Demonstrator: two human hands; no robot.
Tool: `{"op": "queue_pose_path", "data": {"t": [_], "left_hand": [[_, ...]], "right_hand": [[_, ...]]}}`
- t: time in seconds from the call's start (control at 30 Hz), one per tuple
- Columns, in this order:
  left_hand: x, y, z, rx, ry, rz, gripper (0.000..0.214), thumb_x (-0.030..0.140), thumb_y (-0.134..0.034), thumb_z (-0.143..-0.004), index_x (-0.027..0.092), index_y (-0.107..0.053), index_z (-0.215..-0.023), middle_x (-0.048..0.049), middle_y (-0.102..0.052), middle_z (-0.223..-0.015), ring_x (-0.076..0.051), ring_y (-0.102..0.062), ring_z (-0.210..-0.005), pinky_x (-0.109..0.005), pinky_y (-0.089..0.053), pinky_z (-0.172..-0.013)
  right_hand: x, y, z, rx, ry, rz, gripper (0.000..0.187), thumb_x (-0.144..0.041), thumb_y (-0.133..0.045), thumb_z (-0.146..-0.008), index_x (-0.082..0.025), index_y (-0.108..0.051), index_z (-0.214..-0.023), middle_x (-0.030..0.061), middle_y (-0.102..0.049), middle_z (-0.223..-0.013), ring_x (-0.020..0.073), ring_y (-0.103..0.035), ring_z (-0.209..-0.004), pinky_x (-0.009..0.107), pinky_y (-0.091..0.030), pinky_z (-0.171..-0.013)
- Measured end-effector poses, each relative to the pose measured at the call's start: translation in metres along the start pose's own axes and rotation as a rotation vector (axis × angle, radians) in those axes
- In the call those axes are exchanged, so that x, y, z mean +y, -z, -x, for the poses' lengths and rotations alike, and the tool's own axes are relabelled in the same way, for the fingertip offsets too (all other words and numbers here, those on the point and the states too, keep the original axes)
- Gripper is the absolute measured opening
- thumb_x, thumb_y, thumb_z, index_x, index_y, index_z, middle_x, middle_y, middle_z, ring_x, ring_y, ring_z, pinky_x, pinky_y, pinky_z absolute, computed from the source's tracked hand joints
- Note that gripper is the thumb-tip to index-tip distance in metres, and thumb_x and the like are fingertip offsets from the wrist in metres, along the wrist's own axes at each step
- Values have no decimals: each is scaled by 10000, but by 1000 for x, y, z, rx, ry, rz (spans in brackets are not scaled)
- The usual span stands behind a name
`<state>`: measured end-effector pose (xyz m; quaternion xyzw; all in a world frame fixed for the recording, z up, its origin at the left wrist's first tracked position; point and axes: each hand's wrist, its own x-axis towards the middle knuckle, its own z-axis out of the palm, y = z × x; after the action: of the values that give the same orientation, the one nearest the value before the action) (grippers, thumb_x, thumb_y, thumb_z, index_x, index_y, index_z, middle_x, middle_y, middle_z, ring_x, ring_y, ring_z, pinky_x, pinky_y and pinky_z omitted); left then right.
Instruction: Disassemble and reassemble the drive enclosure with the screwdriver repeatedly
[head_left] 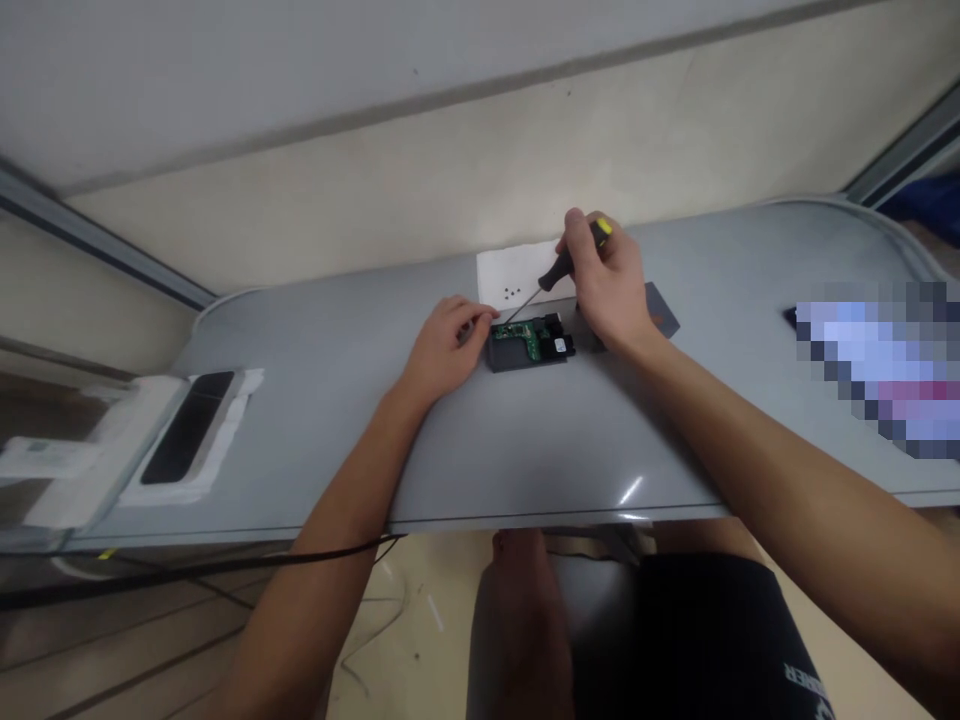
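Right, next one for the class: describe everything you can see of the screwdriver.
The screwdriver has a black handle with yellow near its top end and a thin, metallic-looking shaft. The right hand grips the handle, partly hiding it. The tool is tilted, its shaft slanting down and leftward to the upper left part of the green circuit board, near the left hand. The tip is too small to tell what it touches.

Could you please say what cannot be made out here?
In the head view:
Screwdriver tip: too small to tell contact with the circuit board.
Grey plate: partly behind the right hand.
Dark specks on white paper: too small to identify.
Pixelated object: details masked, cut off by right edge.
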<state>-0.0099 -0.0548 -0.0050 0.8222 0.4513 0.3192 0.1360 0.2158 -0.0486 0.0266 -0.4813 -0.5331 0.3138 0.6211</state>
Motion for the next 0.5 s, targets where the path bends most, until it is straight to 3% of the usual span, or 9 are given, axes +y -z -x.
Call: {"op": "queue_pose_path", "data": {"t": [0.5], "left_hand": [[-1, 1, -1, -35, -38, -13, 278, 298, -535, -1087, 211, -799, -1073, -66, -717, -983, -224, -644, -1008, -386, -533, -961]], "right_hand": [[8, 1, -4, -1, -25, 14, 588, -809, -505, -952, -254, -537, -759, -5, -543, -702, 153, -555, -705, 322, -478, -686]]}}
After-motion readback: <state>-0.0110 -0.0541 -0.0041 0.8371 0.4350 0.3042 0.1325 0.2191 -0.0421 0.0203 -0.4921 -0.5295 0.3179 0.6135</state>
